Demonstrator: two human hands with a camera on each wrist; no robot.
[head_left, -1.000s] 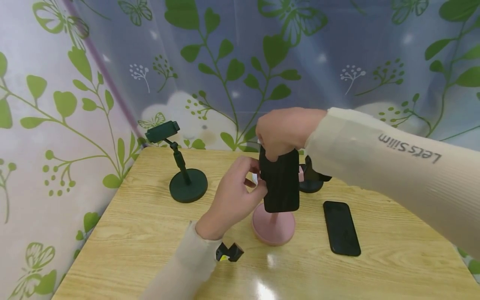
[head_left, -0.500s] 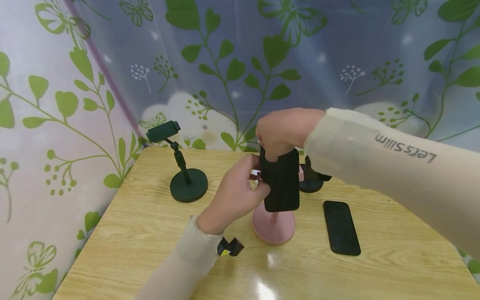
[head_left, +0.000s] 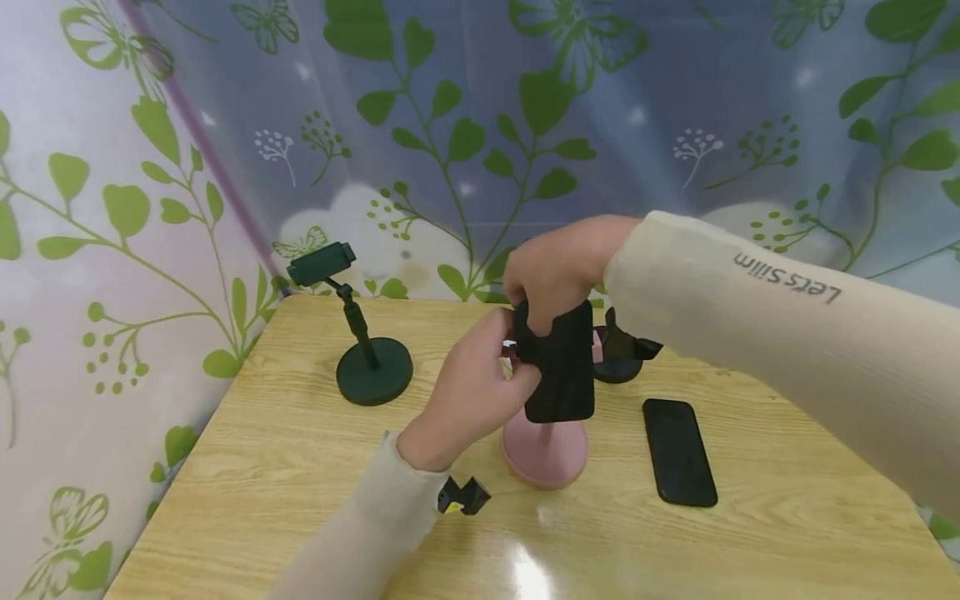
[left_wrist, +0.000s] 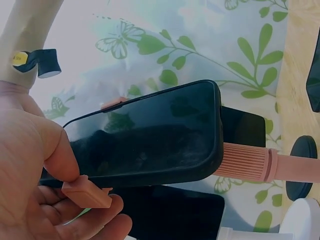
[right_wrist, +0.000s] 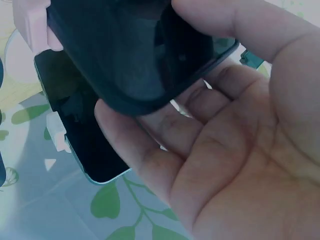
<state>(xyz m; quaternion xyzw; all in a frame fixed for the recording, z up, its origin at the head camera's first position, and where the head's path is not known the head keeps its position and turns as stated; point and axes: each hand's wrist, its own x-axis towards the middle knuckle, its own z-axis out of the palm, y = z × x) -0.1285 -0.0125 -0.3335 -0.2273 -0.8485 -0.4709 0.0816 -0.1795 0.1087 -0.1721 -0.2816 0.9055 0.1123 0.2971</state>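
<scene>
A black smartphone (head_left: 561,371) stands upright in the holder of a pink phone stand (head_left: 545,460). From above, my right hand (head_left: 558,262) grips the phone's top end; the right wrist view has the thumb on the screen and the fingers behind. At the phone's left edge, my left hand (head_left: 472,383) pinches the stand's pink side clamp (left_wrist: 87,194) between thumb and fingers. Another pink clamp (right_wrist: 34,25) shows at the opposite edge. The ribbed pink stem (left_wrist: 245,161) runs below the phone, and most of the holder's back is hidden behind it.
A second black phone (head_left: 678,452) lies on the wooden table (head_left: 637,546) to the right. A dark green phone stand (head_left: 375,371) is at the left. Behind the pink stand are a black base (head_left: 617,368), a white stand (left_wrist: 302,222) and another upright phone (right_wrist: 92,145).
My left hand has shifted slightly right against the phone's edge. The right hand has moved a little, its thumb lower over the phone's top, and the phone stays in the holder.
</scene>
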